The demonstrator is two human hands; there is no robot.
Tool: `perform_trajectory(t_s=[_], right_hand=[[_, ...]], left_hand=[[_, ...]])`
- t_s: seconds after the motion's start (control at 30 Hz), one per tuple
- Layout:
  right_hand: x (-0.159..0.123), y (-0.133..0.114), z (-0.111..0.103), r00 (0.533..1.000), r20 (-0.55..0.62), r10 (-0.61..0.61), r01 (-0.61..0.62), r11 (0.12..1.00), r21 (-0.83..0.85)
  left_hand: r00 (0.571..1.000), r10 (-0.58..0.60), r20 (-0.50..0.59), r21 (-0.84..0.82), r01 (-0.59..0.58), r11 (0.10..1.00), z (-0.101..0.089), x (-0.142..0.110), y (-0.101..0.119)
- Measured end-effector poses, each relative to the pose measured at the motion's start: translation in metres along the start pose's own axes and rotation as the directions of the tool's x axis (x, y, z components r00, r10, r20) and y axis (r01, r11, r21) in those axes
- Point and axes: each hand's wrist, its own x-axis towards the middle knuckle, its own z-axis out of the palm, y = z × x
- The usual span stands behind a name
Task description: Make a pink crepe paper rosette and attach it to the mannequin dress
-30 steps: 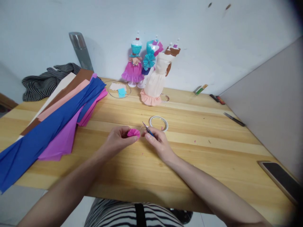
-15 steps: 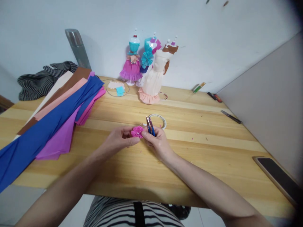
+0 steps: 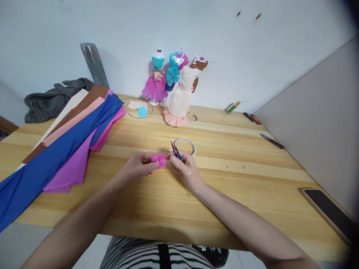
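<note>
Between the thumb and fingers of my left hand (image 3: 141, 164) is a small pleated pink paper rosette (image 3: 160, 161), round and fanned out. My right hand (image 3: 185, 166) is closed around a pair of small scissors (image 3: 175, 150) with blue handles, their blades pointing up and away from me. The right fingertips are close to the rosette's right edge, with a small gap between. Just behind the right hand a white roll of tape (image 3: 193, 145) lies flat on the wooden table (image 3: 224, 209).
Crepe paper sheets (image 3: 70, 130) spread over the left side. Small dress forms in paper dresses (image 3: 179, 97) stand along the wall near a steel bottle (image 3: 95, 63). A craft knife (image 3: 272, 141) and a phone (image 3: 328, 213) lie at the right. Tiny pink scraps dot the table.
My left hand has drawn the rosette slightly left, and my right fingers no longer touch it. The rosette has turned a little. The camera view has tilted slightly upward.
</note>
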Motion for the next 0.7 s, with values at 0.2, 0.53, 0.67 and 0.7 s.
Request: perform_trajectory(t_s=[0.2,0.53,0.67,0.7], right_hand=[[0.004,-0.011,-0.016,0.95,0.063,-0.307,0.296,0.809,-0.508],[0.002,-0.017,-0.02,0.795,0.317,-0.518,0.479,0.214,-0.851],[0.003,-0.019,-0.019,0.747,0.381,-0.544,0.512,0.106,-0.852],[0.003,-0.019,-0.019,0.736,0.387,-0.556,0.519,0.095,-0.85]], left_hand=[[0.998,0.069,-0.01,0.457,-0.057,0.888,-0.003,-0.003,-0.001],[0.873,0.26,-0.413,0.628,0.066,0.776,-0.006,-0.005,0.008],[0.91,0.234,-0.343,0.545,-0.01,0.839,-0.008,0.001,0.007],[0.933,0.193,-0.304,0.519,-0.008,0.855,-0.01,0.003,0.004]])
